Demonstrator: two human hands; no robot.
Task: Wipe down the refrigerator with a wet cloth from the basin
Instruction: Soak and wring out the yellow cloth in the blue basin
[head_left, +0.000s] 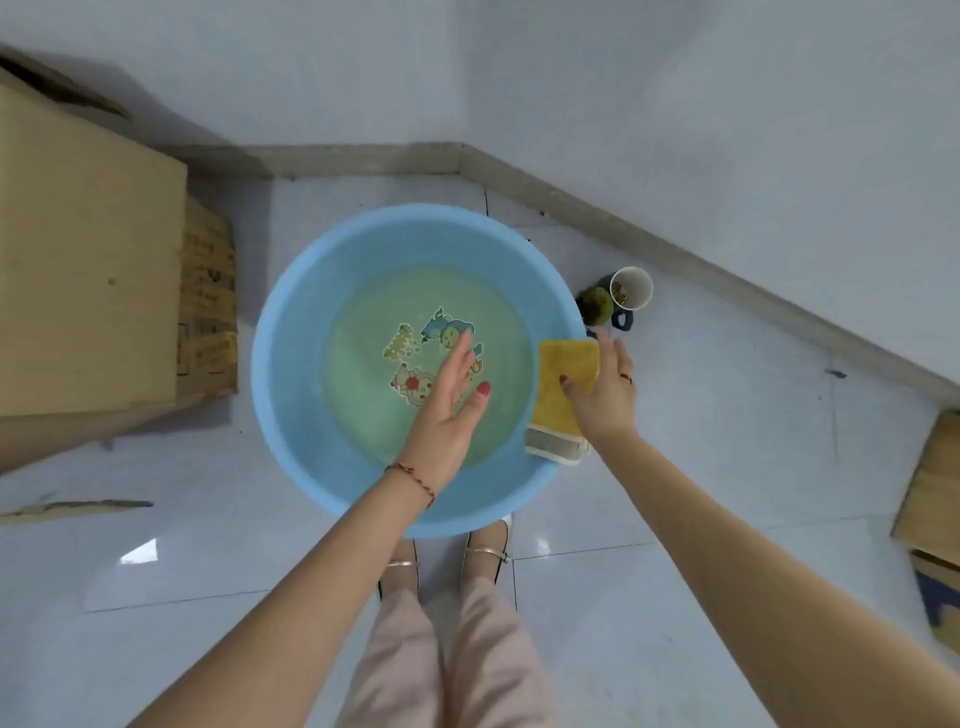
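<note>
The cloth (563, 395) is yellow and folded into a long pad, with a paler grey-white end turned toward me. It lies draped over the right rim of the blue basin (291, 332), partly inside and partly hanging outside. The basin sits on the pale tiled floor (727, 467) just ahead of my feet and holds shallow, greenish water, through which cartoon pictures on the bottom show.

My right hand (605, 395) rests on the cloth's outer edge, thumb lying across the yellow top and the other fingers spread loosely along its far side; I am touching it, not clenching it. My left hand (447, 410) hangs flat above the water at the basin's middle, fingers straight and close together, gripping nothing.

Just beyond the basin's right rim, past the cloth, stand a white cup (631, 288) and a dark green scrubber (595, 305), close to my right fingertips. Left of the basin stands a large cardboard box (88, 270), well apart from it. Another wooden-looking board (930, 483) lies far to the basin's right.
</note>
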